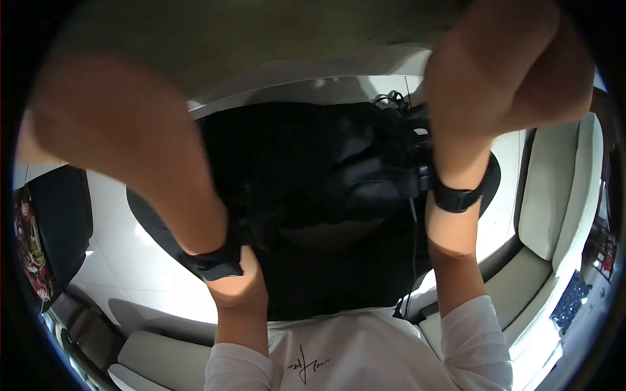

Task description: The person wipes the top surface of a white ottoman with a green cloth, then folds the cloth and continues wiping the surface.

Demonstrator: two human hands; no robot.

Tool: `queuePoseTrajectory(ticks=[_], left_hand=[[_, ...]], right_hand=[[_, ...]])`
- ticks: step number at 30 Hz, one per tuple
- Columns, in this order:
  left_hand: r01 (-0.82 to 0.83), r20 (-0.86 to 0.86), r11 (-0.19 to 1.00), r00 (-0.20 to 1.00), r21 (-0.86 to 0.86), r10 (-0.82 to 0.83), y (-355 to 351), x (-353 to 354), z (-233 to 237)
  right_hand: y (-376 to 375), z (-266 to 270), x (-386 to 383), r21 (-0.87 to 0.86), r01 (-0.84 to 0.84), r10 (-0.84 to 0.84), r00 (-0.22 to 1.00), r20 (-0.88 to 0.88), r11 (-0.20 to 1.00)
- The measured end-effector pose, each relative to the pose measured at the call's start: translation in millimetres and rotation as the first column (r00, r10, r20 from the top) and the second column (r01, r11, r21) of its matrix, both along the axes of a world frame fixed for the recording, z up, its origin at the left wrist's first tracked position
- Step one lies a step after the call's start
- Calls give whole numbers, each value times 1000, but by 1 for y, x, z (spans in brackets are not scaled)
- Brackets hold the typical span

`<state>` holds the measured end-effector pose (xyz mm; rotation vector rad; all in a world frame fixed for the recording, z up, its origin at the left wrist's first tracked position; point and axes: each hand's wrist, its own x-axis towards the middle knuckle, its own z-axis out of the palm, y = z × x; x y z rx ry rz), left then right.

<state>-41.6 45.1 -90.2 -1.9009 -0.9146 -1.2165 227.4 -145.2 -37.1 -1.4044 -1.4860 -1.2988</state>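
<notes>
Both hands hang close to the lens, left hand (111, 124) and right hand (508, 65) blurred, so I cannot tell whether either grips anything. Slow, even movement seems wise, keeping the right wrist off the cables (391, 101). Below them the black bag (306, 182) lies on the white table (143, 260), long axis left-right, cabled end far right.

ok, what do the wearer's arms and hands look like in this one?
No gloves: left hand and right hand are both close to the lens and blurred. Black left wrist band, black right wrist band. White sleeves, forearms uncovered. The white shirt bears a small black handwritten mark.
</notes>
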Motion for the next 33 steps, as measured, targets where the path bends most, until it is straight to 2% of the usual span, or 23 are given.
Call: queuePoseTrajectory(ticks=[2,4,7,9,12,17,19,20,22,23,25,28,31,33], left_hand=[[47,4,999,999,14,-47,-21,22,-2],[113,3,993,994,33,-113,-44,46,-4],[205,-21,976,979,69,-204,-62,65,-3],[209,-42,975,978,81,-206,-55,60,-1],[135,-67,988,989,71,-131,-24,32,0],[-19,-27,1000,999,4,19,19,-19,1],[-27,3,999,1000,-16,27,8,-10,3],[-18,9,1000,1000,-13,18,1,-3,-1],[37,14,999,999,3,-37,-22,23,-3],[71,11,997,997,14,-71,-34,36,-3],[144,2,989,990,39,-145,-54,58,-2],[189,-30,980,982,58,-188,-54,59,-1],[96,-60,995,994,39,-93,-23,28,0],[12,-73,1000,997,12,-11,0,-1,-2]], right_hand=[[-8,2,13,-1,62,-62,994,-88,998],[-17,6,24,17,76,-69,965,-254,997],[-9,10,37,219,-118,197,902,-384,969],[-10,13,30,196,-13,92,913,-399,981],[-3,7,12,141,17,26,955,-295,990],[-14,13,2,-112,-50,51,999,6,992],[-8,6,14,-15,-39,40,997,62,999],[-7,5,18,-1,-29,29,998,55,1000],[-6,6,22,87,-37,50,988,-149,995],[-2,4,20,165,-83,124,958,-260,983],[1,8,18,271,-141,238,898,-369,952],[0,14,15,261,-27,124,922,-366,965],[-14,10,14,59,69,-42,929,-367,996],[-2,8,-14,35,31,-22,974,-227,999]])
